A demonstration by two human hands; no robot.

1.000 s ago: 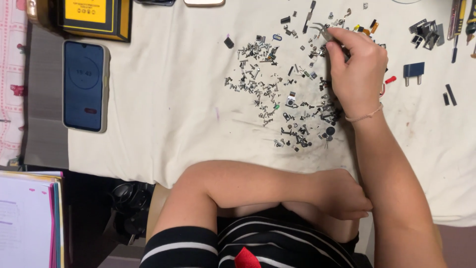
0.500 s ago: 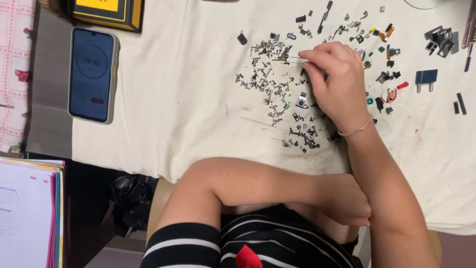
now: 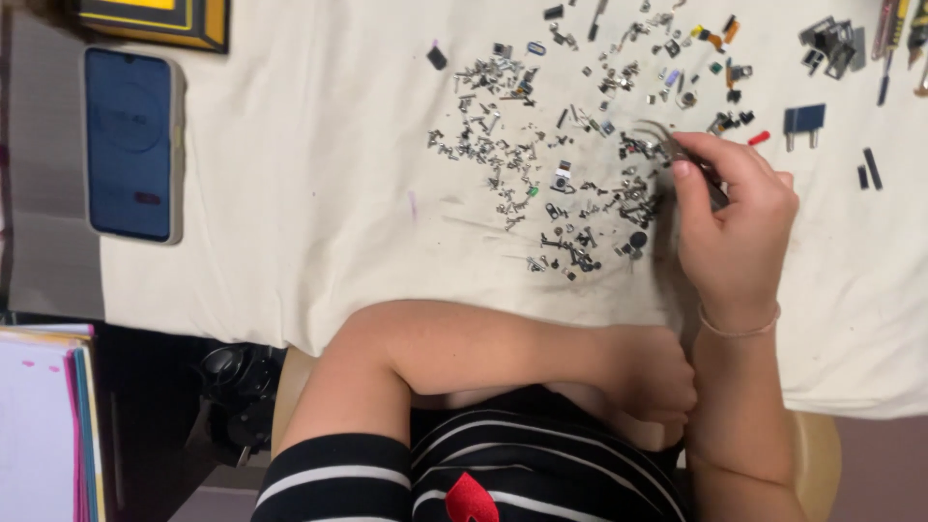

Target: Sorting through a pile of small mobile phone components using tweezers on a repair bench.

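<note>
Right fingers: pinched shut on thin metal tweezers (image 3: 677,155), thumb and forefinger (image 3: 688,172) pressed to the shaft, no gap showing between them.
Tweezer tips: pointing left into the scatter of small parts (image 3: 561,164); whether they have hold of a piece is too small to tell.
Right hand (image 3: 730,227): half a second ago it lay over the middle of the scatter; now it sits at the scatter's right edge, with the tips lower among the pieces than a second ago.
What the change suggests: the picking spot has shifted along the pile, so the sorting looks to be under way rather than finished.
Left hand (image 3: 652,377): curled loosely against the body at the tabletop's near edge, holding nothing, as in both earlier views.
Small parts: spread loose on the white cloth (image 3: 290,222), densest just left of the tweezer tips.
Further out: a blue component (image 3: 804,121) and a small red piece (image 3: 759,138) lie just beyond the knuckles; a phone (image 3: 130,145) rests well apart at the cloth's left edge.
</note>
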